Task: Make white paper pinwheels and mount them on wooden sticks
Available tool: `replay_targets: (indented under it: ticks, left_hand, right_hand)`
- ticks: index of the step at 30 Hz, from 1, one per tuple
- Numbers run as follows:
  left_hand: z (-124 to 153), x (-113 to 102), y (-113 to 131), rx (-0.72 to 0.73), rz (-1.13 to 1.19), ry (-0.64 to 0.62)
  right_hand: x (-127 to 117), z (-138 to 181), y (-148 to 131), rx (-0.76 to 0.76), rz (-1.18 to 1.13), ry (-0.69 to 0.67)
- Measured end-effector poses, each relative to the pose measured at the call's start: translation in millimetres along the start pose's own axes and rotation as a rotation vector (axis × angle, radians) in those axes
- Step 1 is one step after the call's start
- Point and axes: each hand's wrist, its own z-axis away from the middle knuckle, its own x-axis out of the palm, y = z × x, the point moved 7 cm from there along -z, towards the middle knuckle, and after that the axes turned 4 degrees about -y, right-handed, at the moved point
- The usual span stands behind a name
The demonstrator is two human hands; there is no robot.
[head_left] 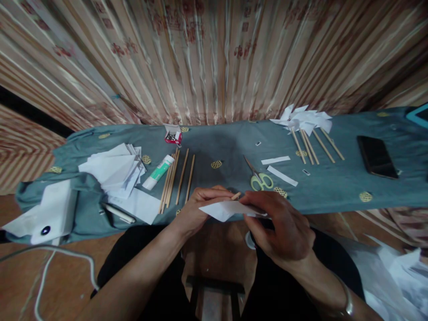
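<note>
A white paper pinwheel (222, 210) is between my two hands, close to the table's front edge. My left hand (202, 200) is closed on its left side, with the fingers partly behind the paper. The end of a wooden stick (236, 195) pokes up beside the left fingertips; the rest of it is hidden. From the right, my right hand (284, 220) pinches the paper between thumb and fingers. Green-handled scissors (261, 180) lie just beyond the hands. Several loose wooden sticks (170, 180) are on the left, beside a glue stick (158, 172).
A small red box of metal pins (173, 134) stands at the back. Stacked white paper (112, 167), a pen (118, 213) and a white device (55, 211) are left. Several finished pinwheels (306, 120), paper strips (282, 175) and a phone (377, 156) lie right.
</note>
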Motion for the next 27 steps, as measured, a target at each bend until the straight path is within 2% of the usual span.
replay_targets:
  ticks: [19, 27]
  left_hand:
    - [0, -3, 2, 0.043, -0.074, -0.038]
    - [0, -5, 8, 0.12, -0.172, -0.012]
  right_hand:
    - [3, 3, 3, 0.007, 0.003, -0.02]
    - [5, 0, 15, 0.213, -0.082, 0.001]
